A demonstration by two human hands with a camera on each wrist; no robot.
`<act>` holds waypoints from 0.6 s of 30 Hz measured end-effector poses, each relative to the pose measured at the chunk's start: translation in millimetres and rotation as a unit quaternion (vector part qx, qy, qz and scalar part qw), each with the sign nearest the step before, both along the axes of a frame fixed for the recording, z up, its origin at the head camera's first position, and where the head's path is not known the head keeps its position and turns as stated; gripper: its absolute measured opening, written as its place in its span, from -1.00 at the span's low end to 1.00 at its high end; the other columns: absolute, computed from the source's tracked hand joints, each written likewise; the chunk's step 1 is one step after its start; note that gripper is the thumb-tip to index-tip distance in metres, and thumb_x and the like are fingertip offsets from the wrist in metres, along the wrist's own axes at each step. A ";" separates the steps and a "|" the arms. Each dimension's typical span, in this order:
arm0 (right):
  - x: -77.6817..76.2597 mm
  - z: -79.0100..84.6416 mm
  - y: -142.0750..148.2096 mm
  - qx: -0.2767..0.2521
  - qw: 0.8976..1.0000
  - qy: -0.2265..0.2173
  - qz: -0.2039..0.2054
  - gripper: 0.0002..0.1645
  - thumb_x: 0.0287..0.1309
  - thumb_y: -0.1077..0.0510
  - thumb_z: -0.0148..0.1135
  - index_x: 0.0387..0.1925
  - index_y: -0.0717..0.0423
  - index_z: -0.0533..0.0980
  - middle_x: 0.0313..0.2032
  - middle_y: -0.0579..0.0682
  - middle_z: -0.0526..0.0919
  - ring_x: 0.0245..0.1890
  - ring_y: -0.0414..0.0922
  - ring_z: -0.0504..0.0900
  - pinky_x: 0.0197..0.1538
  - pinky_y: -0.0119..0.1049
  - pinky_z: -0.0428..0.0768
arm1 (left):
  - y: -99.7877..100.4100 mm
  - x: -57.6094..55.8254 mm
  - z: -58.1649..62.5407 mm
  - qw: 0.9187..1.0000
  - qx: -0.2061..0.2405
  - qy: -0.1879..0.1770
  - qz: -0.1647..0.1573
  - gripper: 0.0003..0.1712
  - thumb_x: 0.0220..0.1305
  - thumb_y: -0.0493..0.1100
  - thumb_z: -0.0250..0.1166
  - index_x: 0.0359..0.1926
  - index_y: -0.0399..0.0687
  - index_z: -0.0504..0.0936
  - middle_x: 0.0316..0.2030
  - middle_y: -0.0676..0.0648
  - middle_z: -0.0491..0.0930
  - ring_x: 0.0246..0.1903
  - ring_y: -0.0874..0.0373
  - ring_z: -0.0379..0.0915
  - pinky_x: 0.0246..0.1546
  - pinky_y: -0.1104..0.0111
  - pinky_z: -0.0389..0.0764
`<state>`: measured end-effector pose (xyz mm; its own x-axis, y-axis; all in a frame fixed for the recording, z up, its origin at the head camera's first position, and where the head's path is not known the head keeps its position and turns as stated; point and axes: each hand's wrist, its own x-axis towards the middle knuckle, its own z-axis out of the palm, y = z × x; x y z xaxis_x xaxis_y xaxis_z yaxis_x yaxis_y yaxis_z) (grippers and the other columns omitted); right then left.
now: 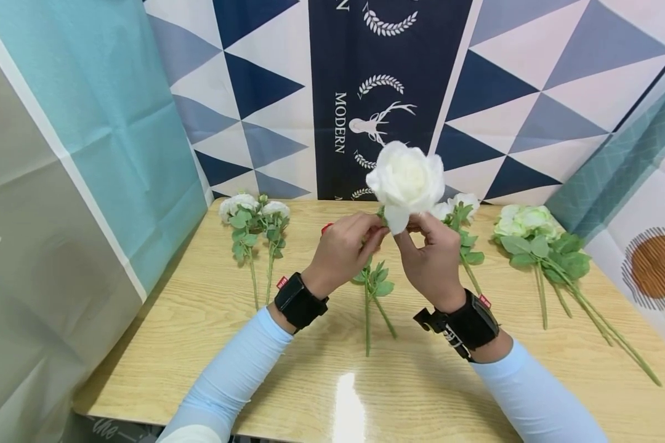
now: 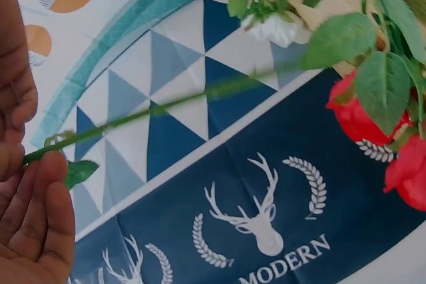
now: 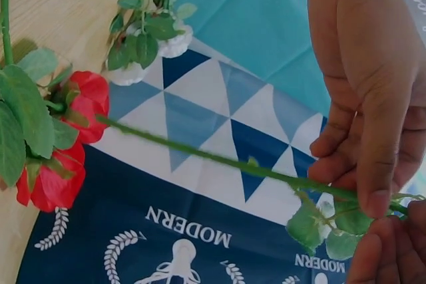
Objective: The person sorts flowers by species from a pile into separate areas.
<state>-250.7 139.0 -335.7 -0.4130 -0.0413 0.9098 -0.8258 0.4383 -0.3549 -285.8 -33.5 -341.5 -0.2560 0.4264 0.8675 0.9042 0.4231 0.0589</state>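
Observation:
A white artificial rose (image 1: 407, 178) is held upright above the table by both hands, its bloom partly covering the fingertips. My left hand (image 1: 346, 249) pinches the stem just below the bloom. Beside it, my right hand (image 1: 435, 261) also grips the upper stem, its fingers bent. In the right wrist view the long green stem (image 3: 219, 161) runs down from the hands, with small leaves (image 3: 326, 224) near the grip. Red roses (image 3: 86, 108) lie on the table beyond; in the head view the hands hide most of them, while their stems (image 1: 367, 320) show.
On the wooden table (image 1: 288, 381), white flowers (image 1: 241, 206) lie at the back left. More white flowers (image 1: 465, 206) lie behind the right hand, and pale green flowers (image 1: 526, 221) with long stems at the right. Patterned cloth (image 1: 266, 92) hangs behind the table, with cloth at both sides.

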 end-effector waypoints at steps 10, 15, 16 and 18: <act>-0.4 1.1 -4.1 0.034 0.999 -0.041 0.008 -0.84 0.34 0.43 0.23 -0.10 0.33 0.66 -0.24 0.17 0.70 -0.33 -0.06 0.66 -0.15 -0.47 0.55 | -6.1 2.8 9.9 0.977 0.102 -0.170 -0.079 -0.88 0.39 -0.29 0.35 -0.15 -0.29 0.71 -0.43 -0.11 0.73 -0.48 0.20 0.67 -0.36 0.48 0.63; 5.2 -1.0 -4.2 0.091 0.993 -0.076 0.006 -0.80 0.33 0.37 0.30 -0.04 0.35 0.64 -0.23 0.12 0.71 -0.29 -0.11 0.69 -0.14 -0.50 0.58 | -7.1 1.8 12.5 0.960 0.157 -0.226 -0.060 -0.84 0.41 -0.21 0.36 -0.24 -0.26 0.72 -0.46 -0.09 0.73 -0.50 0.24 0.64 -0.42 0.42 0.64; 6.5 -1.7 -4.4 0.100 0.991 -0.084 0.007 -0.78 0.32 0.36 0.32 -0.03 0.34 0.64 -0.24 0.11 0.71 -0.29 -0.12 0.69 -0.14 -0.51 0.58 | -7.0 1.9 12.6 0.958 0.161 -0.230 -0.057 -0.84 0.41 -0.21 0.36 -0.24 -0.26 0.72 -0.46 -0.09 0.73 -0.49 0.24 0.65 -0.42 0.41 0.64; 7.3 -3.8 -4.9 0.115 0.988 -0.098 0.009 -0.75 0.30 0.35 0.35 0.00 0.32 0.64 -0.25 0.08 0.73 -0.31 -0.15 0.71 -0.16 -0.50 0.60 | -6.6 2.5 12.1 0.955 0.166 -0.239 -0.051 -0.83 0.42 -0.20 0.35 -0.24 -0.25 0.72 -0.46 -0.08 0.73 -0.50 0.25 0.64 -0.44 0.40 0.63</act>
<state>-243.4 134.1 -339.5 -0.5773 -0.2471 0.7782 -0.7595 0.5123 -0.4008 -283.3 -40.2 -329.4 -0.6284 0.1908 0.7542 0.7760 0.2212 0.5906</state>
